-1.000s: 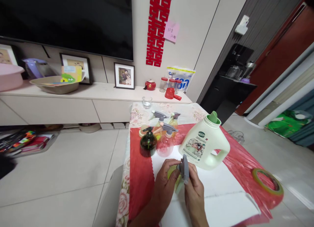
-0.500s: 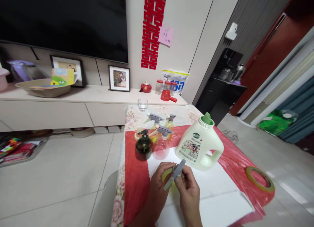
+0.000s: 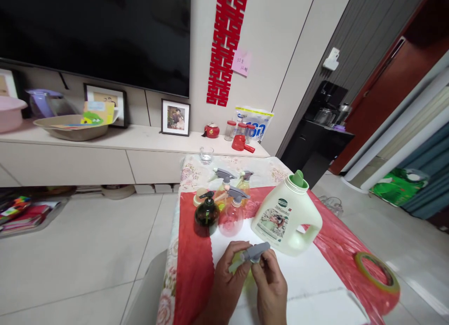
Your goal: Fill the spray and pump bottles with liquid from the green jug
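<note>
My left hand (image 3: 228, 280) is wrapped round a small yellow-green spray bottle (image 3: 248, 280) over the white sheet (image 3: 308, 283). My right hand (image 3: 271, 285) pinches the bottle's grey trigger head (image 3: 255, 253), which points up and to the right. Just beyond stands a large pale green detergent jug (image 3: 286, 215) with a green spout. Behind my hands are a dark green pump bottle (image 3: 206, 216), a pink spray bottle (image 3: 232, 213) and two more spray bottles.
A red cloth (image 3: 194, 269) covers the floral table. A roll of green tape (image 3: 377, 271) lies at the right. A glass (image 3: 206, 155) stands at the table's far end. The TV cabinet (image 3: 105, 152) runs along the wall; the tiled floor lies to the left.
The grey trigger head has turned in my right hand from upright to slanting right. The camera has shifted slightly; the bottles on the table have not moved.
</note>
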A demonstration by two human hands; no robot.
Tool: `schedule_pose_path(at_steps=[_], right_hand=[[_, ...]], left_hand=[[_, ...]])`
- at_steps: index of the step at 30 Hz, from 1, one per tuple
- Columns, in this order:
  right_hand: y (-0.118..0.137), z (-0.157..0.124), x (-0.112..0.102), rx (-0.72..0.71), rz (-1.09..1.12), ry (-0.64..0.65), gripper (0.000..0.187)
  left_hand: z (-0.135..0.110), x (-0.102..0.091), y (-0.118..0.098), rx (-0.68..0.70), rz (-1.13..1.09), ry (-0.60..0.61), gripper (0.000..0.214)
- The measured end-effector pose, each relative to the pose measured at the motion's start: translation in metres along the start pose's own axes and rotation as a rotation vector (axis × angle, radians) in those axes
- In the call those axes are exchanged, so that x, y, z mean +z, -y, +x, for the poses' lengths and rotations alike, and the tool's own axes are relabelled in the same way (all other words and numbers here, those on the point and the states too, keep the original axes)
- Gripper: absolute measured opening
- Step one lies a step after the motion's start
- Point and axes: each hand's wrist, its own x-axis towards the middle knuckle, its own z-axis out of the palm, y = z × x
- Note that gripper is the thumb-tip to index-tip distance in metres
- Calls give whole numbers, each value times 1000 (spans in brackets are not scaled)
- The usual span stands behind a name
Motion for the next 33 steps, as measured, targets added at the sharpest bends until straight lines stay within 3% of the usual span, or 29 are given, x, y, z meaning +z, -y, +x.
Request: schedule_pose_path(at_steps=[10, 17, 28, 33], right_hand=[[-2, 4, -8, 0, 15, 116, 31], [-6, 0, -1, -12, 37, 15, 31], [-16, 2, -13, 30, 26, 123, 32], [-19, 1, -9, 19, 37, 52, 32]], left_hand=[[3, 1, 3, -18, -30, 12, 28], [1, -2, 0, -1, -14, 6, 31], [6, 1, 3, -61, -56, 10, 33], [3, -1, 2, -84, -68, -27, 34]])
